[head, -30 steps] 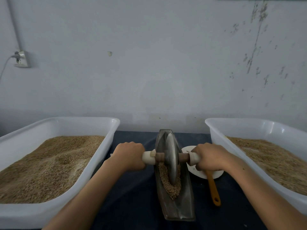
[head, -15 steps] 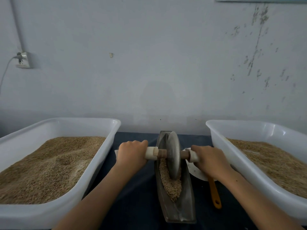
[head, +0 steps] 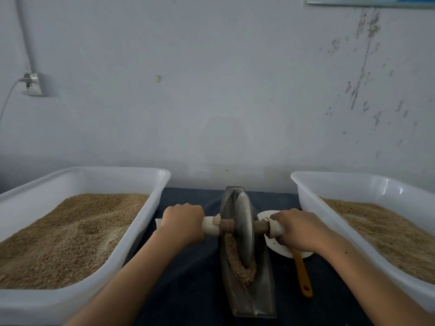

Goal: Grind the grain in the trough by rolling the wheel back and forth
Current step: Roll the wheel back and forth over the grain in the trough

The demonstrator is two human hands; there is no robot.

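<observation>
Both hands (head: pixel 183 223) (head: pixel 297 229) grip axle of metal wheel (head: pixel 244 231) in boat-shaped trough (head: pixel 254 297).

Grain workshop: 2 grain-filled tubs (head: pixel 150 208)

Wheel (head: pixel 244 229) farther along trough (head: pixel 259 300), wallward

Two bare forearms, no sleeves, left hand (head: pixel 183 221) and right hand (head: pixel 297 229) without gloves, rings or watch
</observation>
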